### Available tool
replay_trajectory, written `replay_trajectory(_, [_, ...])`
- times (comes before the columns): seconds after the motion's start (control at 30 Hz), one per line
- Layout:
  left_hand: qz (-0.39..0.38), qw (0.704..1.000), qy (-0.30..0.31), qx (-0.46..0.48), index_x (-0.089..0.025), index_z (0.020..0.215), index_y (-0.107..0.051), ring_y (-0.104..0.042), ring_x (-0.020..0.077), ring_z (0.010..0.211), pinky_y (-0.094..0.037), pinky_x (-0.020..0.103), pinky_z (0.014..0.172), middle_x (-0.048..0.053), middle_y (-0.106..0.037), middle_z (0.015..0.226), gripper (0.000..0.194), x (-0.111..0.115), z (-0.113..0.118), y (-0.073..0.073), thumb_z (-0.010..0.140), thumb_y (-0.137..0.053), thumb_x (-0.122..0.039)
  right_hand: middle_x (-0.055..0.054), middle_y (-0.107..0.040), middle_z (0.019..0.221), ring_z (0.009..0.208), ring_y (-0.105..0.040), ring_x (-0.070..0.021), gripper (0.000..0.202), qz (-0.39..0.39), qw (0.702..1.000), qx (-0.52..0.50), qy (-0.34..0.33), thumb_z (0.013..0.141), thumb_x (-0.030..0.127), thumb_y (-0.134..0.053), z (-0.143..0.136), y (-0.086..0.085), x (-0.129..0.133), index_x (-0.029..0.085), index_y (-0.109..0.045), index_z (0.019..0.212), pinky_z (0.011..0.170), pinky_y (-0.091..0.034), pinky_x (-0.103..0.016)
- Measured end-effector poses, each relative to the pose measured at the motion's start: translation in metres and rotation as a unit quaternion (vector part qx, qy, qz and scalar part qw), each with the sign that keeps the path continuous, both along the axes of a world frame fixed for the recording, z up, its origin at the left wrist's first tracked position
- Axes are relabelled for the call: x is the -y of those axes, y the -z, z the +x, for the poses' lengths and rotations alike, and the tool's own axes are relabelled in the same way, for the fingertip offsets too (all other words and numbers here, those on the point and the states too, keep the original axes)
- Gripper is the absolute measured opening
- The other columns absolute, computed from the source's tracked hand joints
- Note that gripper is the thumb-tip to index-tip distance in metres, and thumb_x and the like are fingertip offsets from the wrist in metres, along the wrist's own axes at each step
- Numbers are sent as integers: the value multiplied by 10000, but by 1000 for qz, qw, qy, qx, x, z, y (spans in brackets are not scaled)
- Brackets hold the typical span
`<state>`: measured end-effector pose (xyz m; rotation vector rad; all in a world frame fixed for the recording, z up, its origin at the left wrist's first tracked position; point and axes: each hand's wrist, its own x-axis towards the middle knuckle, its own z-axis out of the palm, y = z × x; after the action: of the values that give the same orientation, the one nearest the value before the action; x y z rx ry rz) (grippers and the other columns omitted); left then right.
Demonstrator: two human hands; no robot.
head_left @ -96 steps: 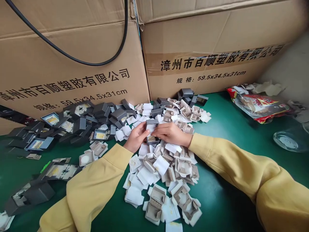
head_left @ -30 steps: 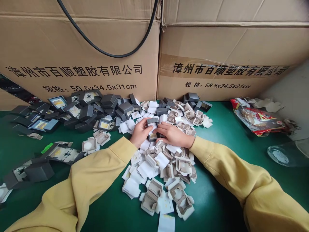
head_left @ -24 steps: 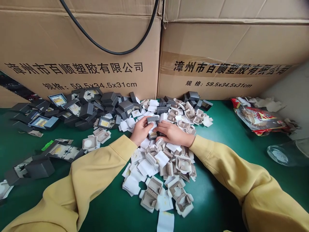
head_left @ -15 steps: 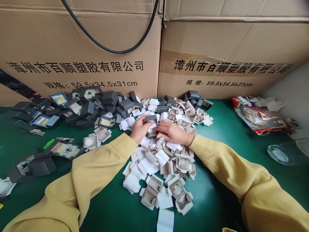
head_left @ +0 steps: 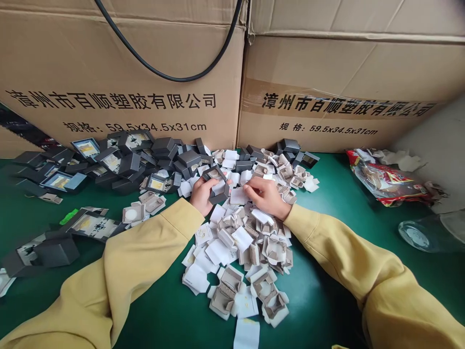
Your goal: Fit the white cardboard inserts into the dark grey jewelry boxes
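My left hand is closed around a small dark grey box, which is tilted and looks open. Just to its right, my right hand pinches a white paper card between thumb and fingers. Both hands are over a heap of white and grey-brown folded cardboard inserts and white paper slips. More dark boxes, several of them open with pale, gold-marked insides, are piled beyond and to the left of my left hand.
Large cardboard cartons stand along the back of the green table, with a black cable hanging in front. On the right lie a red plastic package and a clear glass. Open dark boxes rest near my left sleeve.
My hands have moved apart. The dark box has tilted and shifted slightly left with my left hand, while my right hand has drawn away to the right with the white paper card.
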<state>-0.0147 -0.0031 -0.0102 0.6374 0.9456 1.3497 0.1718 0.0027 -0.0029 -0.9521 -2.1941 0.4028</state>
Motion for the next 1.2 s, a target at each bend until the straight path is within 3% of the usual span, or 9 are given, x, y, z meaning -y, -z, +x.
replay_trajectory(0.13, [-11,1000,11,1,-133,921,-607,-669,224,811,-557,352,683,62,-678,907,289,0,-1,-1,633,-589,-116,-18,-565,632,617,-482,-127,203,1,986,77,-149,810,147,-446,1,-2,1,169,-598,679,626,-389,-244])
replay_trajectory(0.23, [-18,1000,11,-3,-141,941,-608,-671,226,810,-557,366,693,61,-679,923,295,1,1,-4,649,-577,-114,-37,-637,842,790,-522,-161,260,6,971,128,-200,714,61,-467,0,-3,0,186,-644,858,763,-404,-285])
replay_trajectory(0.33, [-25,1000,10,-10,-124,902,-619,-669,233,828,-553,368,708,73,-682,916,248,2,1,-6,660,-563,-114,-49,-632,945,859,-516,-182,359,4,968,168,-187,684,62,-486,-1,-3,1,177,-623,995,796,-402,-305])
replay_trajectory(0.53, [-43,998,47,-7,-128,871,-636,-655,231,876,-539,325,711,75,-686,907,196,-1,-2,-2,690,-563,-145,-70,-605,997,870,-501,-196,403,27,964,240,-110,750,153,-517,-5,-1,4,193,-570,1148,744,-400,-301])
replay_trajectory(0.63, [-47,997,69,-8,-139,864,-644,-648,231,890,-533,300,685,73,-691,884,186,-2,-1,-1,705,-548,-151,-68,-606,950,845,-495,-197,360,36,959,273,-70,748,173,-545,-9,1,4,208,-611,1100,695,-393,-286])
replay_trajectory(0.77, [-45,997,67,-4,-144,884,-649,-649,221,870,-526,274,642,64,-695,835,207,-1,1,-3,707,-542,-148,-58,-610,958,837,-502,-187,358,59,955,284,-65,774,163,-542,-12,3,3,229,-597,1122,658,-386,-272])
replay_trajectory(0.9, [-48,996,69,-8,-134,887,-653,-654,202,809,-520,259,611,56,-695,787,216,-1,2,-4,699,-546,-137,-49,-614,945,832,-517,-171,253,102,943,303,-96,870,183,-458,-14,3,2,238,-613,1062,636,-382,-267])
replay_trajectory(1.07, [-49,996,72,7,-107,878,-645,-657,190,765,-522,249,603,74,-692,753,215,-2,2,-3,696,-536,-145,-99,-599,932,884,-498,-184,260,200,914,318,-154,928,163,-341,-16,3,4,144,-599,959,683,-394,-290])
replay_trajectory(1.2, [-37,999,18,14,-103,914,-623,-659,191,808,-539,274,664,75,-694,797,243,-2,1,-3,690,-529,-108,-70,-557,781,771,-484,-171,271,200,946,230,-112,930,205,-327,-12,6,5,160,-565,808,651,-377,-282])
